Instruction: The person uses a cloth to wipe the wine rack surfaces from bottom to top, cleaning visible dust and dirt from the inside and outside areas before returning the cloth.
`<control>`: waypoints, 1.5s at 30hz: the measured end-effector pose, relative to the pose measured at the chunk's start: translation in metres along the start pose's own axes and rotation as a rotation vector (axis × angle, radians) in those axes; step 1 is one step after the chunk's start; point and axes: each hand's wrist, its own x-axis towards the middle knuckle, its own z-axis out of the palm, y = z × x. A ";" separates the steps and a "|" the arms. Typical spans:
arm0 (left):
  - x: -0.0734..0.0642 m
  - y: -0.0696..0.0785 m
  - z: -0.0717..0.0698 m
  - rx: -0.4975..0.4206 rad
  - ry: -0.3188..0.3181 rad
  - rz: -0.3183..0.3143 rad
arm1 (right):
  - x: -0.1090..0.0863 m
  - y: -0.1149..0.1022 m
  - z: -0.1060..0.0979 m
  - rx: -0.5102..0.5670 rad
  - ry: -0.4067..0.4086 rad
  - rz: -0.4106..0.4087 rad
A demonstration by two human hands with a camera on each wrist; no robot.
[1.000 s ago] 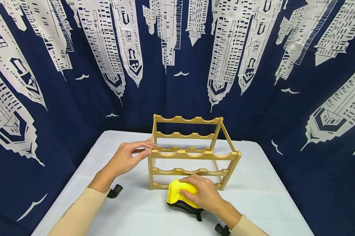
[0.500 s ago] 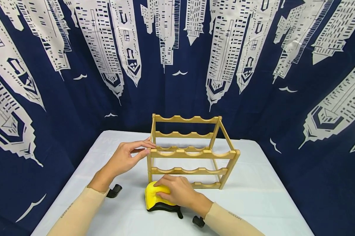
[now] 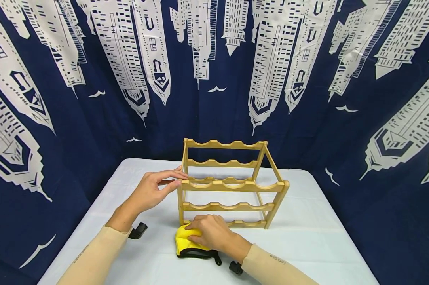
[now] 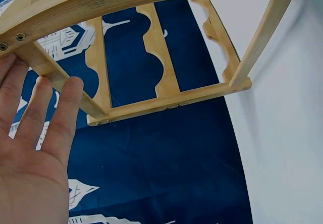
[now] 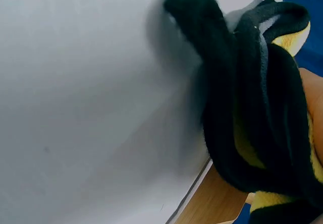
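A light wooden wine rack [image 3: 228,187] with scalloped rails stands on the white table. My left hand [image 3: 151,192] touches its upper front left corner, fingers nearly straight. In the left wrist view, the left hand's fingertips rest against a wooden bar of the rack's side. My right hand [image 3: 212,233] grips a folded yellow cloth [image 3: 186,241] with black edging, low at the rack's front left foot. The cloth covers the left end of the bottom front rail. Up close in the right wrist view, the cloth's black edging [image 5: 222,82] hangs in folds close over the table.
The white tablecloth [image 3: 307,233] spreads under everything. Behind it and at both sides hangs a navy curtain [image 3: 207,114] with a white skyline print. A black strap piece sits at the left wrist [image 3: 138,230] and another at the right wrist [image 3: 236,267].
My right hand has carried the yellow cloth left along the rack's bottom front rail, then slightly down at the left end. The left hand stays at the corner.
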 end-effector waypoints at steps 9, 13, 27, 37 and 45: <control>0.001 -0.001 0.001 0.027 0.010 0.040 | -0.009 0.000 0.001 -0.079 0.025 0.124; 0.002 0.001 0.001 0.043 0.010 0.038 | -0.017 0.004 -0.003 -0.090 0.037 0.156; 0.004 0.003 0.002 0.035 0.016 0.038 | -0.050 0.025 -0.014 -0.089 0.086 0.226; 0.004 0.001 0.001 0.046 0.021 0.035 | -0.084 0.046 -0.030 -0.101 0.117 0.331; 0.004 0.001 0.002 0.053 0.027 0.039 | -0.108 0.057 -0.041 -0.153 0.102 0.435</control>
